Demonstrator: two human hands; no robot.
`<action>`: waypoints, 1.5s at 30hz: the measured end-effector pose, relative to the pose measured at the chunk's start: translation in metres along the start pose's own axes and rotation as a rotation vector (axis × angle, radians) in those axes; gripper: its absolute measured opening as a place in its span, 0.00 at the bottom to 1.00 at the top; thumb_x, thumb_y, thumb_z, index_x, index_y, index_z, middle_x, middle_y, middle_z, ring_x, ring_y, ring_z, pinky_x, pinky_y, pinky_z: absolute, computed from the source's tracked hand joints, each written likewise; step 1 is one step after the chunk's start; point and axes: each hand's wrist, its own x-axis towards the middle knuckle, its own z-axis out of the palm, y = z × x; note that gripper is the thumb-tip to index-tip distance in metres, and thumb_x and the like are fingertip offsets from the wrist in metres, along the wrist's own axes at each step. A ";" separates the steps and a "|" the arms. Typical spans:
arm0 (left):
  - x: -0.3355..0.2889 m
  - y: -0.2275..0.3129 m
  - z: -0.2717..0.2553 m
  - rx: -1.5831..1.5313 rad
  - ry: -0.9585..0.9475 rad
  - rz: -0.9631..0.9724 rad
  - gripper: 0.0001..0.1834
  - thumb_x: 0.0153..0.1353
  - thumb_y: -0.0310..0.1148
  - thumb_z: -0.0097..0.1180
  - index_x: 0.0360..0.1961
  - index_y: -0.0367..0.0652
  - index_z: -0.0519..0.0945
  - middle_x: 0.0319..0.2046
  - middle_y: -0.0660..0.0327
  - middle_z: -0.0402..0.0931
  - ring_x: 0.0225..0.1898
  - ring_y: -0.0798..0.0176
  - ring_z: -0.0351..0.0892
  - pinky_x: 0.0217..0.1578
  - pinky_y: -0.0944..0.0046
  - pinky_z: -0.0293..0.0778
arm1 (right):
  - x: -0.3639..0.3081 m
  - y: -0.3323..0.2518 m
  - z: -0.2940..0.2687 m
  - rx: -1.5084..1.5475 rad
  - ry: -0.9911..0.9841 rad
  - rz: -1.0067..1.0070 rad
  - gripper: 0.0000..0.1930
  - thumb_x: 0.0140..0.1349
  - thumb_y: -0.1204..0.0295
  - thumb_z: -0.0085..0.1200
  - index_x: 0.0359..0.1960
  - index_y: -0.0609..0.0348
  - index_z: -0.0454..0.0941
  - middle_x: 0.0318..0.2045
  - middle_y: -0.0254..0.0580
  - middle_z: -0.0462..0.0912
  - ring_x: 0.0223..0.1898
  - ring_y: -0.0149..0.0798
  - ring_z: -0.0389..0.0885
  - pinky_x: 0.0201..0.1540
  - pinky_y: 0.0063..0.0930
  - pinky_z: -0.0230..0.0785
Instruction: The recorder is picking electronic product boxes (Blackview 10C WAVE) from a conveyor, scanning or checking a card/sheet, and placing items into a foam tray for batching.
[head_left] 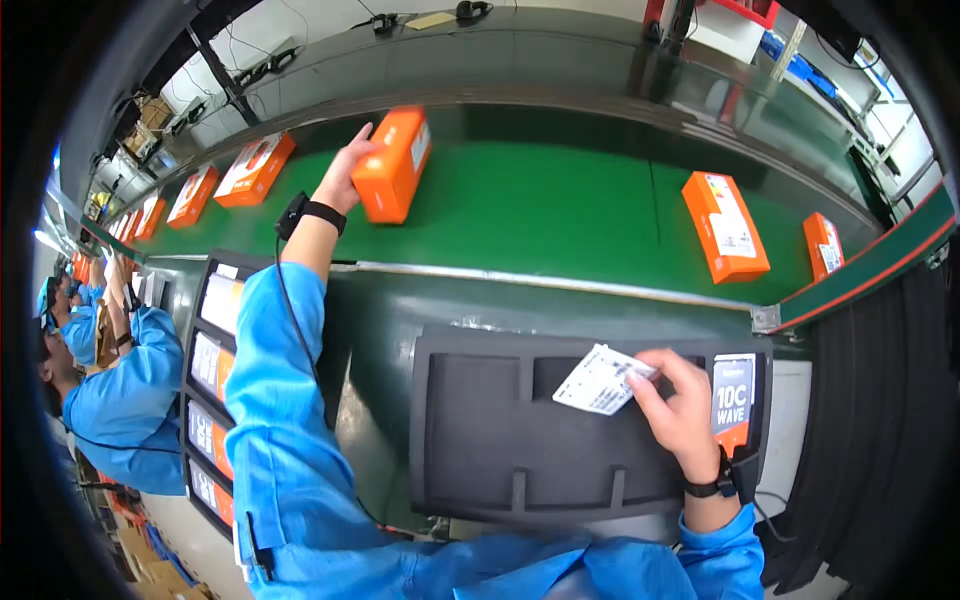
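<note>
Over the green conveyor belt [560,200], my left hand [346,178] grips an orange box [390,175] by its left side. The box stands tilted, with a white label on its right face. My right hand [682,405] pinches a white printed card or folded leaflet [600,382] between thumb and fingers. That hand hovers above a black tray [480,430] with moulded compartments. In the tray's right end lies a grey, white and orange printed packet [734,385], partly behind my right hand.
Labelled orange boxes [726,230] rest on the belt to the right, and several more [255,170] line its left part. A second black tray [206,335] holding several white and orange packets is beside my left arm. A co-worker in blue [135,400] sits farther left.
</note>
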 end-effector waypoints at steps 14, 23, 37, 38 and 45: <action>-0.197 -0.053 0.231 0.695 -0.773 -0.128 0.14 0.55 0.25 0.63 0.43 0.35 0.79 0.36 0.62 0.81 0.38 0.73 0.78 0.41 0.70 0.74 | 0.006 0.010 0.005 0.161 0.015 -0.001 0.08 0.59 0.72 0.56 0.39 0.60 0.77 0.23 0.42 0.80 0.21 0.33 0.78 0.25 0.26 0.68; -0.044 -0.041 0.102 0.667 0.286 0.326 0.16 0.55 0.27 0.59 0.46 0.34 0.79 0.31 0.63 0.81 0.28 0.70 0.78 0.28 0.71 0.72 | 0.000 0.014 0.001 0.262 0.165 -0.014 0.12 0.59 0.78 0.52 0.46 0.58 0.76 0.28 0.32 0.80 0.24 0.22 0.74 0.27 0.18 0.66; -0.124 -0.055 0.189 0.712 0.060 0.660 0.25 0.61 0.25 0.53 0.61 0.37 0.67 0.53 0.54 0.71 0.51 0.64 0.73 0.51 0.65 0.70 | 0.002 0.028 -0.007 0.066 0.225 -0.155 0.10 0.59 0.72 0.54 0.42 0.57 0.76 0.29 0.39 0.81 0.26 0.36 0.80 0.32 0.28 0.70; -0.168 -0.060 0.240 0.720 -0.050 0.556 0.24 0.62 0.25 0.51 0.61 0.38 0.67 0.55 0.56 0.70 0.53 0.64 0.71 0.52 0.66 0.68 | -0.011 0.023 -0.017 0.120 0.313 -0.171 0.08 0.58 0.74 0.53 0.39 0.58 0.77 0.29 0.40 0.81 0.29 0.39 0.81 0.33 0.30 0.71; -0.317 -0.137 0.364 0.109 -0.738 -0.375 0.30 0.63 0.33 0.51 0.63 0.29 0.61 0.62 0.47 0.64 0.60 0.55 0.69 0.59 0.59 0.65 | -0.246 0.044 -0.060 0.022 0.944 0.226 0.08 0.59 0.80 0.50 0.38 0.61 0.79 0.35 0.42 0.82 0.35 0.35 0.81 0.39 0.27 0.74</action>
